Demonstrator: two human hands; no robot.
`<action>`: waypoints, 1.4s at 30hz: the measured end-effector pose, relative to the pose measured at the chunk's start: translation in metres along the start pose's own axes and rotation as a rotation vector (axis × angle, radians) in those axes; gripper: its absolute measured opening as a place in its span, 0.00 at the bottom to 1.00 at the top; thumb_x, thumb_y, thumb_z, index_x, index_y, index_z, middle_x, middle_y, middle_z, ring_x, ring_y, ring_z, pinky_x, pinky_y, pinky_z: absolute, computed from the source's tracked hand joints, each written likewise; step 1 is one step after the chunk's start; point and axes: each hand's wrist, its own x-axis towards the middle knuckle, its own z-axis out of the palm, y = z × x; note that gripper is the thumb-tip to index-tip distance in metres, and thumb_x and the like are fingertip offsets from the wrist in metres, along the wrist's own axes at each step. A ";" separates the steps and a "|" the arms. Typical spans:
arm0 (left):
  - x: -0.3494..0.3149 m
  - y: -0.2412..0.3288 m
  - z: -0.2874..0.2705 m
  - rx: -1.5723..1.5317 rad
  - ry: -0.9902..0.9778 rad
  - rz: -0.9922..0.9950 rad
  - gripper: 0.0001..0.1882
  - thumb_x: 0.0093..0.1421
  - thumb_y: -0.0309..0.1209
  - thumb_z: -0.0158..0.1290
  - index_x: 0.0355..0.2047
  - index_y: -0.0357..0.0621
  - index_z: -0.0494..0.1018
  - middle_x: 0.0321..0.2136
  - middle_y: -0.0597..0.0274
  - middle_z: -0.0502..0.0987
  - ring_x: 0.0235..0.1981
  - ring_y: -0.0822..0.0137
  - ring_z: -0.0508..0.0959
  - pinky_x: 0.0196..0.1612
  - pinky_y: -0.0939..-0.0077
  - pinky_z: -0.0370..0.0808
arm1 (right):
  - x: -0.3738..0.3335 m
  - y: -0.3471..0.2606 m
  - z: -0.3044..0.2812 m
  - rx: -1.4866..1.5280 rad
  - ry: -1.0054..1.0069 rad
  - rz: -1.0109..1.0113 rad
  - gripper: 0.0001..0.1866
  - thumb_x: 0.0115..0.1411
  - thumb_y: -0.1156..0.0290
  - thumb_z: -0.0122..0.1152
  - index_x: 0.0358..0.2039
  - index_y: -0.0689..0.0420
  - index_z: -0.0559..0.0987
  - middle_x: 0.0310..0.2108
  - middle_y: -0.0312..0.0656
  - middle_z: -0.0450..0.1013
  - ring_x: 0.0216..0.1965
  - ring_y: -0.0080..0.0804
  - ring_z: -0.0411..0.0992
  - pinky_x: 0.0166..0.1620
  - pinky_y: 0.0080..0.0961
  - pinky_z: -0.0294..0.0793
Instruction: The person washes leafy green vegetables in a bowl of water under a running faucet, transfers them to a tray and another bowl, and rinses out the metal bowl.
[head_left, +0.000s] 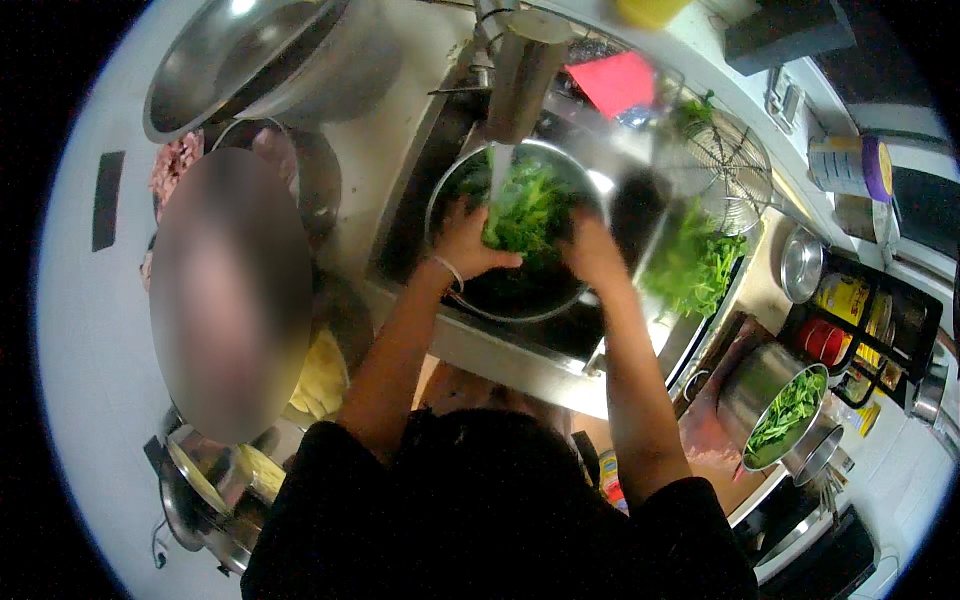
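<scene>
A round metal pot (432,205) stands in the sink, with dark water around wet leafy greens (535,205). Water runs from the tap (527,75) onto the greens. My left hand (468,245) reaches over the pot's left side and cups the bunch, its thumb stretched out along the near edge and its fingers partly sunk among leaves. From the right, my right hand (592,250) dips into the same pot against the greens; its fingers are hidden and smeared by motion. A band circles my left wrist.
More greens (700,265) lie right of the sink, below a wire strainer (728,170). A steel pot with cut greens (790,410) stands at the lower right. A large metal basin (235,65) leans at upper left, near raw meat (178,165). A blurred patch hides part of the left side.
</scene>
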 end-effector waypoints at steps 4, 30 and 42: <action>0.046 -0.007 0.008 -0.703 0.005 -0.592 0.35 0.55 0.52 0.45 0.57 0.45 0.56 0.55 0.43 0.58 0.56 0.54 0.60 0.55 0.60 0.57 | 0.056 0.000 0.035 0.282 0.304 -0.014 0.35 0.45 0.59 0.65 0.52 0.60 0.64 0.51 0.53 0.62 0.53 0.46 0.60 0.55 0.31 0.59; 0.016 0.006 0.059 -1.639 -0.002 -1.101 0.31 0.52 0.52 0.49 0.51 0.47 0.64 0.43 0.59 0.69 0.38 0.61 0.71 0.41 0.63 0.68 | 0.030 0.002 0.131 0.539 0.101 0.357 0.31 0.47 0.56 0.63 0.48 0.61 0.67 0.45 0.56 0.67 0.47 0.49 0.66 0.49 0.35 0.65; -0.012 0.087 -0.020 -1.352 0.311 -0.430 0.16 0.55 0.34 0.48 0.40 0.35 0.70 0.38 0.60 0.72 0.39 0.69 0.70 0.45 0.75 0.65 | -0.061 -0.086 0.022 0.561 0.865 -0.084 0.23 0.39 0.64 0.66 0.34 0.64 0.72 0.38 0.53 0.62 0.42 0.52 0.60 0.44 0.40 0.62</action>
